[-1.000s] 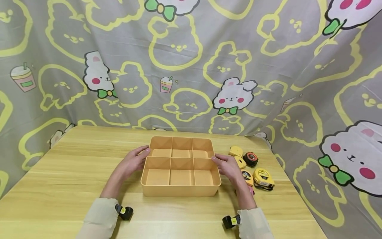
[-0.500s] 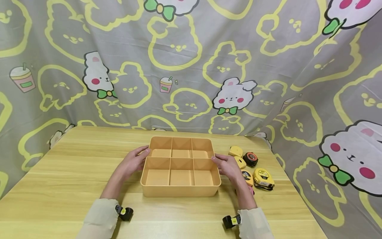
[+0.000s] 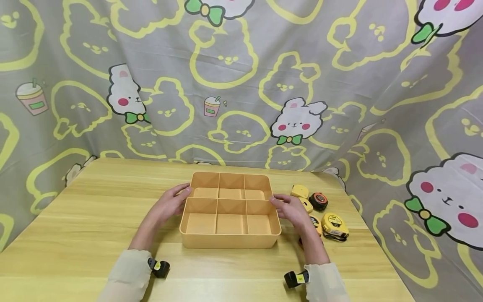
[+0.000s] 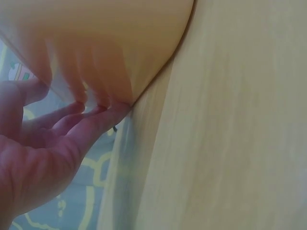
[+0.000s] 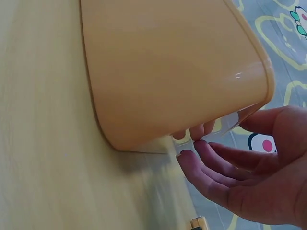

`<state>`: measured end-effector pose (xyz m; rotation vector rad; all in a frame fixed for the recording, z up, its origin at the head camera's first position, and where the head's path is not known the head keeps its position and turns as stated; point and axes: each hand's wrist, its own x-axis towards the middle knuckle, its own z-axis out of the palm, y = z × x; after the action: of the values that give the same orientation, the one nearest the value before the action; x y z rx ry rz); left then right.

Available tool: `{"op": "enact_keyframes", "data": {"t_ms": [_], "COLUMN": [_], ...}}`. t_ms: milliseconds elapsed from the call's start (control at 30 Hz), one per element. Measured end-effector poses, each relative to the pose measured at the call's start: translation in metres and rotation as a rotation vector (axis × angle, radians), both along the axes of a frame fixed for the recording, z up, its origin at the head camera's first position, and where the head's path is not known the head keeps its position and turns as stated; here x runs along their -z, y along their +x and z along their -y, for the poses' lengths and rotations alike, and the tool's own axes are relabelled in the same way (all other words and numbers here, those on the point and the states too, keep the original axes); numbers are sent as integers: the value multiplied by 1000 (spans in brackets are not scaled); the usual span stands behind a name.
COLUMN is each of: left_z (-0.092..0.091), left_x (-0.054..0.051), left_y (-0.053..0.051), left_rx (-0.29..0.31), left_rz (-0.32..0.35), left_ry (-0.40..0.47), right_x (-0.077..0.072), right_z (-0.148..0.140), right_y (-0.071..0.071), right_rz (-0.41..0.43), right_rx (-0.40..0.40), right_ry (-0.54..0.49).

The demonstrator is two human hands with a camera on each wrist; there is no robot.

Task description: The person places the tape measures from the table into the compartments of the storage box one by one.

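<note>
Your right forearm [image 3: 315, 246] shifts slightly outward; left hand [image 3: 170, 204] and right hand [image 3: 292, 210] grasp the six-compartment organizer [image 3: 231, 241], probably light, rigid, aptly mid-side.

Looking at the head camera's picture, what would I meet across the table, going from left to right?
Left hand, orange divided box, right hand, black-and-red tape measure, large yellow tape measure.

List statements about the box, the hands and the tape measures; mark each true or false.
1. The orange rectangular plastic box has six compartments. True.
2. The black tape measure with an orange-red face lies inside the box. False: it lies on the pale wooden table.
3. The left hand touches the box's side. True.
4. The right hand grips a tape measure. False: it is at the box's right side.
5. Grey cartoon-print fabric hangs behind the table. True.
</note>
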<state>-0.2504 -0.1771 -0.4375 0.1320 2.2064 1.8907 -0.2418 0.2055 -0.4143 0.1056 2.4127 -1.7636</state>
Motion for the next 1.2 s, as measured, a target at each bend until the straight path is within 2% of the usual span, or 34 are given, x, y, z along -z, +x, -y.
{"op": "enact_keyframes", "data": {"t_ms": [167,400,1200], "left_z": [0,0,0], "left_x": [0,1,1], "left_y": [-1,-1,-2], "left_rx": [-3,-10,-16], "left_rz": [1,-2,7], "left_ry": [5,9,0], "right_x": [-1,-4,-8], "right_z": [-1,-3,-11], "right_y": [0,-1,-4], "right_rz": [-14,-9,-14], "right_rx": [14,47,72], "right_ry": [-45,-58,-41]}}
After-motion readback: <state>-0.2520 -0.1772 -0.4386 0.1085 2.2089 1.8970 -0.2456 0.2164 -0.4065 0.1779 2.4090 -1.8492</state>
